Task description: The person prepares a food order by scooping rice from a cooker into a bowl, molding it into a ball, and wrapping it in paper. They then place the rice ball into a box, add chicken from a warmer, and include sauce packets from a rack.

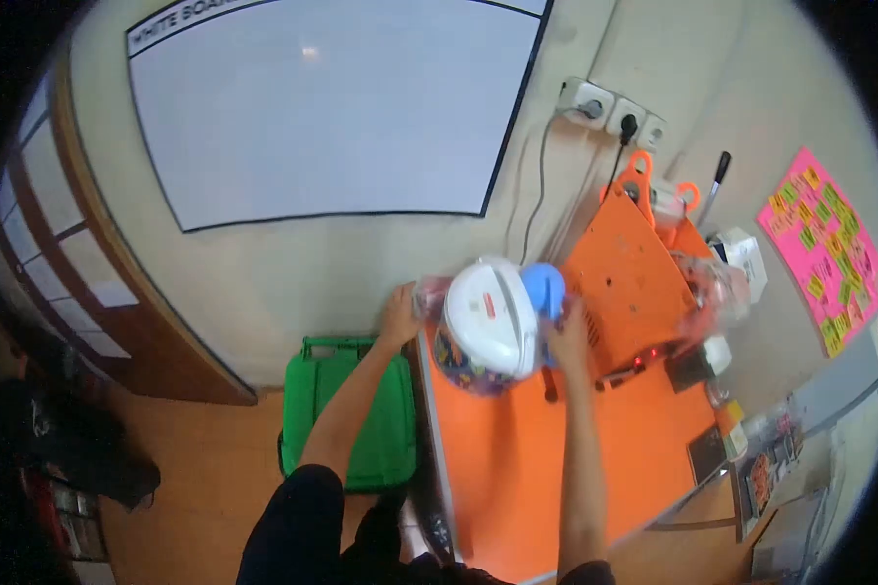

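Observation:
A rice cooker (488, 317) with a domed white lid, a red label and a colourfully patterned body stands at the far left corner of the orange tabletop (512, 468). On its left, my left hand (398, 318) has its fingers closed on a clear plastic packet (431, 295) with something reddish in it. A blue rounded plastic item (544, 289) sits against the cooker's right side. Beside that item is my right hand (570, 343), its fingertips smeared by motion; I cannot tell what it holds.
A green lidded bin (351, 414) stands left of the table. An orange rack (624, 273) leans behind my right hand, with plastic bags (717, 292) beside it. Wall sockets (610, 112) carry hanging cords. A whiteboard (337, 107) hangs above.

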`<state>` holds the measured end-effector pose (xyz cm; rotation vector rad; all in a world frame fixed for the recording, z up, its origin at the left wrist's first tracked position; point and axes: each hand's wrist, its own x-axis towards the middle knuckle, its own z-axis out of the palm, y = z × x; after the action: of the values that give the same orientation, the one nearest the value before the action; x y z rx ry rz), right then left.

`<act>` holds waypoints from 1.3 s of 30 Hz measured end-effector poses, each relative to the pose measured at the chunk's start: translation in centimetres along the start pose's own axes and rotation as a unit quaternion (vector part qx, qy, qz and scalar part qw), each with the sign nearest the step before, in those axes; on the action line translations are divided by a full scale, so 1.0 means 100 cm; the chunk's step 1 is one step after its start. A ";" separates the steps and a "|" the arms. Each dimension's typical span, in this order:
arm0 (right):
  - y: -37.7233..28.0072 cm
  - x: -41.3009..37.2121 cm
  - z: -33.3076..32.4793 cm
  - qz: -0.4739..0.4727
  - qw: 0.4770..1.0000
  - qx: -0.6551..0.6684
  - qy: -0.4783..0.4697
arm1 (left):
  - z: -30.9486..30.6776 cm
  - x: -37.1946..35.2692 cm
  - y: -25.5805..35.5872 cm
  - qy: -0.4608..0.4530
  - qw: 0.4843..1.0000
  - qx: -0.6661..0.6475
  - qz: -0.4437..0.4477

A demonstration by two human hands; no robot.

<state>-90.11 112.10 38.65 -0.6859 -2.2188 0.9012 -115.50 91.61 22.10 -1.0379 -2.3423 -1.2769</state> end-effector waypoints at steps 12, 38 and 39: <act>0.096 -0.306 -0.014 0.130 0.961 -0.100 0.222 | 0.054 0.072 -0.029 -0.183 0.981 0.006 0.057; 0.215 -0.284 -0.119 0.217 0.893 -0.105 0.380 | -0.111 -0.155 0.218 -0.173 0.951 -0.115 0.228; 0.193 -0.282 -0.121 0.199 0.905 0.013 0.376 | -0.088 -0.170 0.231 -0.180 0.941 -0.171 0.230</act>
<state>-58.53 110.67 20.89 -1.2562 -1.3953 0.6808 -88.07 84.82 32.17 -1.9394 -1.9461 -1.4143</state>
